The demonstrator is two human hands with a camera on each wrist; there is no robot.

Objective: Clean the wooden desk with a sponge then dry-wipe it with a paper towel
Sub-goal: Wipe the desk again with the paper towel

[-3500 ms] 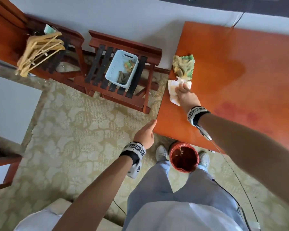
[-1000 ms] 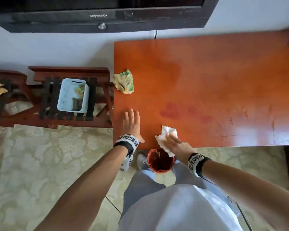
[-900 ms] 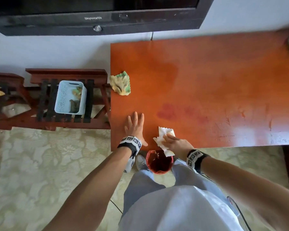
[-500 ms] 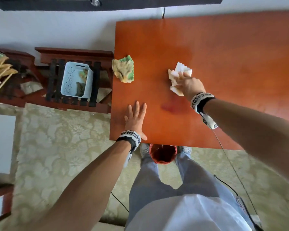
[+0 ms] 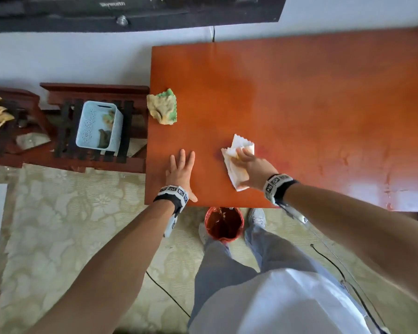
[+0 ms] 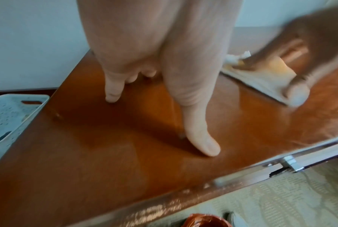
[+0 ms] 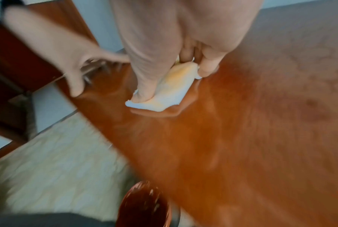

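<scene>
The orange-brown wooden desk (image 5: 299,104) fills the upper right of the head view. My right hand (image 5: 253,166) grips a folded white paper towel (image 5: 235,160) and presses it on the desk near the front edge; in the right wrist view the paper towel (image 7: 170,90) sits pinched between thumb and fingers. My left hand (image 5: 180,169) lies flat on the desk near its front left corner, fingers straight and spread; the left wrist view shows its fingers (image 6: 201,138) touching the wood. A crumpled yellow-green sponge (image 5: 163,109) lies at the desk's left edge, untouched.
A red bin (image 5: 223,224) stands on the floor between my feet, just below the desk's front edge. A light blue basket (image 5: 98,126) sits on a dark wooden rack (image 5: 94,92) left of the desk. A black television (image 5: 130,13) hangs on the wall behind.
My right hand has slid the paper towel from farther back on the desk toward the front edge. The left hand has stayed flat near the front left corner.
</scene>
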